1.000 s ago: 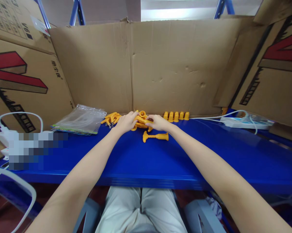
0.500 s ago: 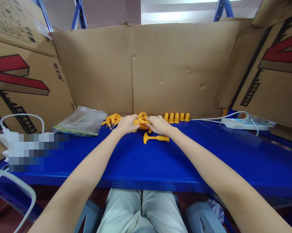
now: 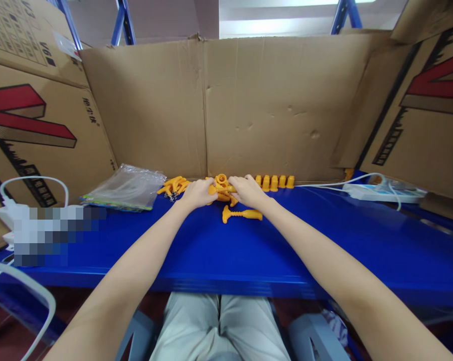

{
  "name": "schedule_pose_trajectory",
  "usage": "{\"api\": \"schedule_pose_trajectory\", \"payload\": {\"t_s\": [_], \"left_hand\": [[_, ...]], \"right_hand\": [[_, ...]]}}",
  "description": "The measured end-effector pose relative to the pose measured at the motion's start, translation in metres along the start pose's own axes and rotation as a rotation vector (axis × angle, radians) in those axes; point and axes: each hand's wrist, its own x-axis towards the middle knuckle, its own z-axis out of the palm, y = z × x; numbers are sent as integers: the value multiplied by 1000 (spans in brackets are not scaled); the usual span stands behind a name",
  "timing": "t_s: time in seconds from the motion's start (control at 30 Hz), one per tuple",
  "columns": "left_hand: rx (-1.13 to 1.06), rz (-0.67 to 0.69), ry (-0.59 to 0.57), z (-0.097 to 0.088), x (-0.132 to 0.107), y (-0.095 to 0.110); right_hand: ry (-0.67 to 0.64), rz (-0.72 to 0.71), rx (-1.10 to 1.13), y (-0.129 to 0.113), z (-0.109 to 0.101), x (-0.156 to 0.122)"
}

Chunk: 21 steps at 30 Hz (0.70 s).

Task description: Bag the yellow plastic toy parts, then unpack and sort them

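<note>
Both my hands reach to the far side of a blue table (image 3: 226, 250). My left hand (image 3: 196, 193) and my right hand (image 3: 249, 191) are closed round a small heap of orange plastic parts (image 3: 221, 185), each gripping a piece of it. One orange part with a flared end (image 3: 241, 215) lies loose on the table just in front of my right hand. More orange pieces (image 3: 172, 184) lie left of my left hand. A row of small orange caps (image 3: 274, 182) stands upright to the right of my right hand.
A cardboard wall (image 3: 249, 105) closes off the back and both sides. Clear plastic bags (image 3: 126, 188) lie at the left. A white power strip with cable (image 3: 376, 190) sits at the right, and white cables (image 3: 26, 183) run at the far left.
My right hand has shifted a little toward the back, its fingers now over the heap. The view has tilted slightly. The loose orange part has not moved.
</note>
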Motion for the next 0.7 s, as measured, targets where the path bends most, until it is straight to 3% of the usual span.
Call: {"api": "schedule_pose_trajectory", "payload": {"t_s": [0.27, 0.7], "left_hand": [[7, -9, -13, 2, 1, -3], [-12, 6, -1, 1, 1, -2]], "right_hand": [[-94, -14, 64, 4, 6, 0], [53, -7, -97, 4, 2, -1]]}}
